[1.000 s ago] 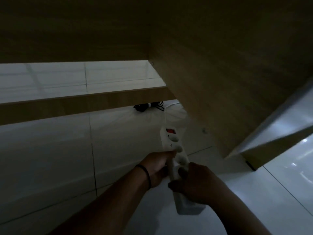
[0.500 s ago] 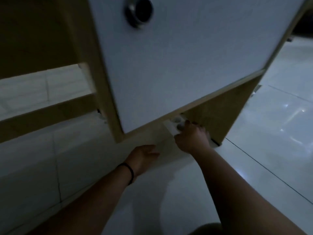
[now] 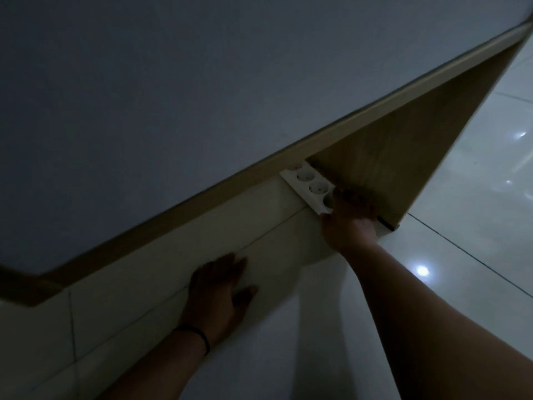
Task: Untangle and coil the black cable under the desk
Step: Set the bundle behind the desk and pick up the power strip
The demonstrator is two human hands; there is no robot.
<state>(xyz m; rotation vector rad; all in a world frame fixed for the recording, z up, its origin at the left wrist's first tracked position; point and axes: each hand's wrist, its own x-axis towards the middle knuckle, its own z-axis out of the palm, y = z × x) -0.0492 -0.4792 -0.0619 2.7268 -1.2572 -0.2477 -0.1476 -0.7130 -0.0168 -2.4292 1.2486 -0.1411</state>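
The black cable is not in view; the desk hides the space behind. A white power strip lies on the floor, its far end tucked under the desk's lower edge beside the wooden side panel. My right hand grips its near end, fingers curled over the last socket. My left hand rests flat on the floor tiles with fingers spread, a dark band on its wrist, holding nothing.
The desk's large grey front panel with a wooden edge fills the upper left and hangs low over the floor. Glossy white floor tiles spread out to the right of the side panel and under my arms.
My view has swung out from under the desk to its grey front. My left hand let go of the power strip and now lies on the floor. My right hand pushed the strip against the side panel.
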